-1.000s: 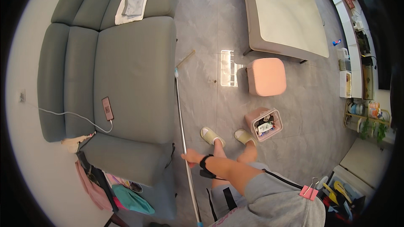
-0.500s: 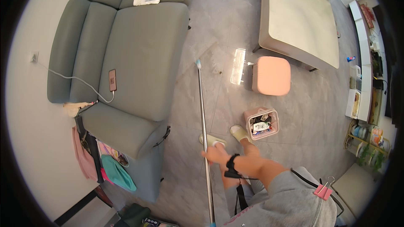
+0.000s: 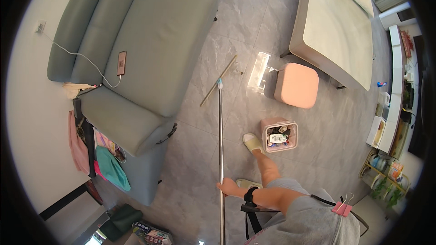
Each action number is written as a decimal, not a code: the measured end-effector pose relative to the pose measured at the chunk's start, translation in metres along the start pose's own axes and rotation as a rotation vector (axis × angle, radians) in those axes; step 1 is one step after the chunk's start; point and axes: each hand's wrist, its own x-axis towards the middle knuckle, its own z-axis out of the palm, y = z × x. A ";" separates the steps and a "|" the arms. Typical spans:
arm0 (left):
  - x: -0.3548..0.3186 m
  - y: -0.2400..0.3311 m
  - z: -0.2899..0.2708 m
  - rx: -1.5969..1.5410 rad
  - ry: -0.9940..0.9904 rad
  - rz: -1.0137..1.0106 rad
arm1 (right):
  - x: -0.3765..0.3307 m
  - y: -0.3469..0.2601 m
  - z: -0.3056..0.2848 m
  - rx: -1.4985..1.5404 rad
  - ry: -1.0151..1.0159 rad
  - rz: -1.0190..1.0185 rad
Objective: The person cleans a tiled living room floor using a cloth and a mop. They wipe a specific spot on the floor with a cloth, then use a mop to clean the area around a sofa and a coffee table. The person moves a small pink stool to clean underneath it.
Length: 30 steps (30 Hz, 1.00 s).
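Note:
My right hand (image 3: 230, 187), with a black band on its wrist, is closed around the metal pole of a long-handled floor squeegee (image 3: 221, 140). The pole runs from the lower edge up to a pale blue joint. Its thin, straight brownish blade (image 3: 211, 93) lies slantwise on the grey tiled floor, between the sofa and the pink stool. A small dark clump of debris (image 3: 241, 72) is on the floor just right of the blade. My left hand is out of the picture.
A grey-green sofa (image 3: 168, 41) with a charging phone (image 3: 121, 63) stands left. At right are a pink stool (image 3: 297, 85), a cream daybed (image 3: 336, 31) and a filled pink bin (image 3: 295, 136) close by my slippered foot (image 3: 252, 142). A white shelf unit (image 3: 396, 90) lines the right.
The squeegee's head has come slightly nearer to me, and its blade shows sharply. My feet have shifted, one now farther back. The view has turned a little. My right hand keeps its grip.

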 end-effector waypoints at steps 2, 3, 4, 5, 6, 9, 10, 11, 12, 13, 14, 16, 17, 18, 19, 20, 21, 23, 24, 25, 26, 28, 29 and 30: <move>-0.002 -0.004 0.000 -0.003 -0.006 0.021 | 0.009 0.000 -0.011 -0.011 0.043 0.001; 0.001 -0.004 0.000 -0.001 -0.005 0.040 | 0.032 0.004 -0.019 -0.026 0.073 -0.012; 0.007 -0.002 0.002 -0.005 0.001 0.067 | 0.055 0.000 -0.029 -0.002 0.269 -0.073; 0.017 0.002 0.007 -0.028 0.011 0.093 | 0.073 -0.016 -0.049 -0.071 0.277 -0.104; 0.034 0.017 0.009 -0.025 0.010 0.157 | 0.106 -0.010 -0.071 -0.075 0.449 -0.240; 0.071 0.062 0.012 -0.119 0.009 0.196 | 0.151 -0.053 -0.144 0.018 0.558 -0.247; 0.078 0.085 0.011 -0.172 0.014 0.171 | 0.150 -0.069 -0.156 0.054 0.534 -0.216; 0.075 0.086 0.009 -0.064 0.023 0.195 | 0.144 -0.065 -0.154 0.039 0.507 -0.165; 0.070 0.086 0.005 0.036 0.039 0.219 | 0.139 -0.065 -0.152 0.016 0.474 -0.119; 0.069 0.084 0.003 0.140 0.054 0.249 | 0.134 -0.065 -0.153 -0.002 0.449 -0.077; 0.063 0.057 0.003 0.195 0.062 0.218 | 0.125 -0.048 -0.133 -0.050 0.476 -0.115; 0.043 -0.025 0.006 0.318 0.085 0.166 | 0.114 0.007 -0.082 0.037 0.417 -0.109; 0.021 -0.046 0.002 0.346 0.214 0.302 | 0.098 0.024 -0.049 0.095 0.370 -0.021; -0.001 -0.064 -0.004 0.397 0.349 0.443 | 0.082 0.053 -0.020 0.120 0.339 -0.068; -0.019 -0.096 -0.007 0.395 0.341 0.433 | 0.063 0.070 0.009 0.175 0.217 -0.024; -0.032 -0.131 -0.012 0.410 0.303 0.392 | 0.047 0.091 0.036 0.211 0.191 0.005; -0.048 -0.174 -0.016 0.428 0.251 0.334 | 0.033 0.110 0.063 0.246 0.158 0.035; -0.078 -0.254 -0.019 0.460 0.200 0.267 | -0.003 0.132 0.109 0.290 0.157 0.073; -0.089 -0.285 -0.018 0.464 0.193 0.248 | -0.018 0.142 0.127 0.309 0.138 0.083; -0.097 -0.314 -0.015 0.488 0.181 0.245 | -0.030 0.151 0.141 0.330 0.121 0.091; -0.104 -0.327 -0.012 0.439 0.226 0.228 | -0.038 0.156 0.151 0.346 0.102 0.097; -0.108 -0.345 -0.008 0.388 0.193 0.152 | -0.046 0.164 0.161 0.294 0.109 0.064; -0.100 -0.336 -0.002 0.359 0.191 0.153 | -0.047 0.171 0.165 0.272 0.113 0.051; -0.091 -0.326 0.002 0.323 0.189 0.156 | -0.036 0.173 0.162 0.222 0.088 0.012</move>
